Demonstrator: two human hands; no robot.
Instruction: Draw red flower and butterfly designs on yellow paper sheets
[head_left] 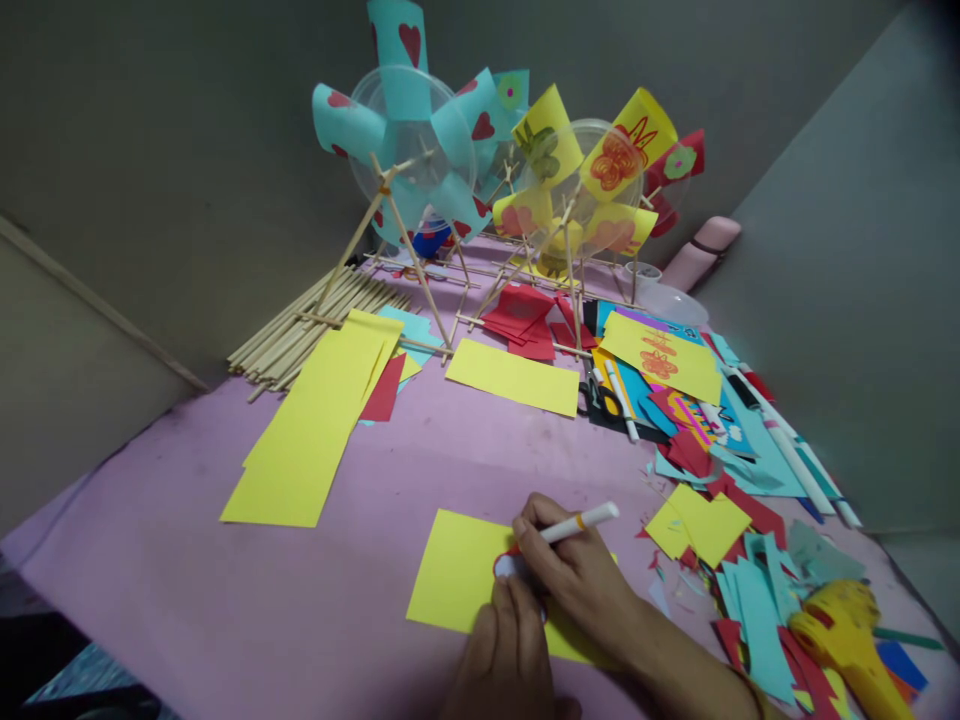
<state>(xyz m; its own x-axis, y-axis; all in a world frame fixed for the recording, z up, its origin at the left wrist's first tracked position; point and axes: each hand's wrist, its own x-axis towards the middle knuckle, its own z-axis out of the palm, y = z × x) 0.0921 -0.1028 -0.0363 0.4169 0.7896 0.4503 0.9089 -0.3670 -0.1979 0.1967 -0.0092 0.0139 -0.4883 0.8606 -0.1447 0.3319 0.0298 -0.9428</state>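
Observation:
A yellow paper strip [450,575] lies on the pink-covered table in front of me. On it rests a small whitish paper piece [507,567] with a red edge, mostly covered by my fingers. My left hand [510,640] presses that piece flat, its fingers stretched out and together. My right hand [570,560] grips a white marker [581,523] with an orange band. The marker slants up to the right, and its tip is hidden behind my fingers near the piece's upper edge.
Yellow strips [300,430] lie at left beside bundled wooden sticks [330,325]. Pinwheels on stick stands [405,190] rise at the back. Scissors [600,400], markers [621,400], paper scraps [757,610] and a yellow glue gun [847,640] crowd the right side.

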